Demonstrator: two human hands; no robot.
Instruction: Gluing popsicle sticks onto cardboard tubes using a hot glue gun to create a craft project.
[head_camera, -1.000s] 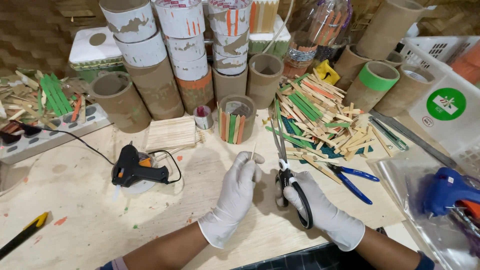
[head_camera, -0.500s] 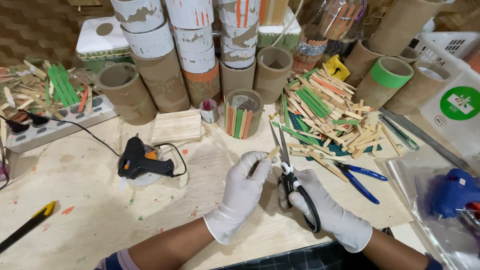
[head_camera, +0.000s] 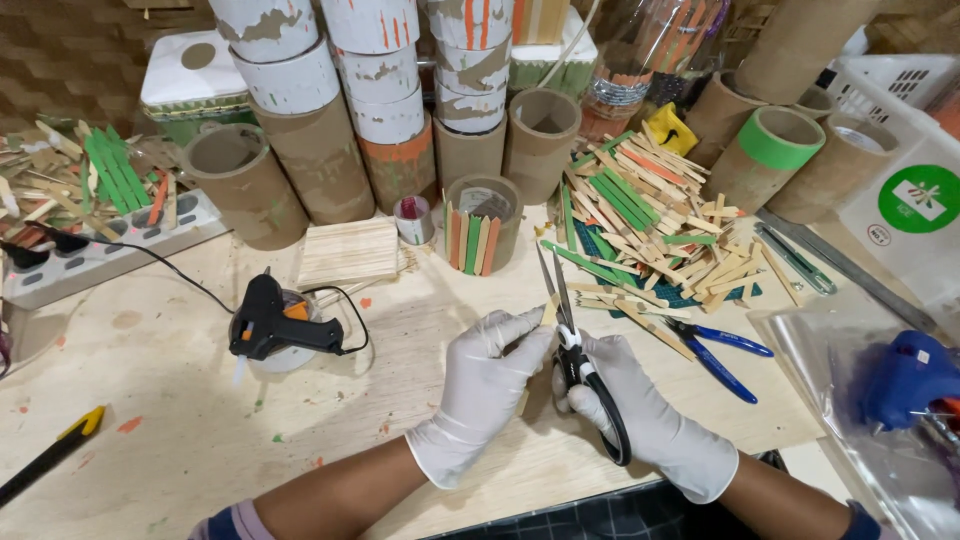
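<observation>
1. Since the earlier frames, we are seeing both gloved hands drawing closer together over the worktop (head_camera: 200, 440), and the scissors' blades, which were lying closer together, are now standing slightly parted.
2. Our right hand (head_camera: 640, 415) is clamped around the black handles of the scissors (head_camera: 575, 340), which are pointing away from us toward the stick-clad cup (head_camera: 482, 225).
3. Our left hand (head_camera: 485, 385) is pinching a small pale wooden stick (head_camera: 549, 312) between thumb and fingers, with its end sitting just beside the blades; so much of it is hidden by the glove that we cannot tell its full length.
4. We are judging the step in hand to be trimming this stick: it is being lined up at the blades, but no cut is showing yet.
5. We are expecting the next move to call for seating the stick square between the blades, keeping the gloved fingertips clear, then squeezing the handles.
6. Left of the scissors, a black glue gun (head_camera: 275, 322) is resting on the worktop, well apart from them.
7. Right of the scissors, blue-handled pliers (head_camera: 720, 350) are lying near, and beyond them a heap of plain, green and orange sticks (head_camera: 650, 215) is spreading out.
</observation>
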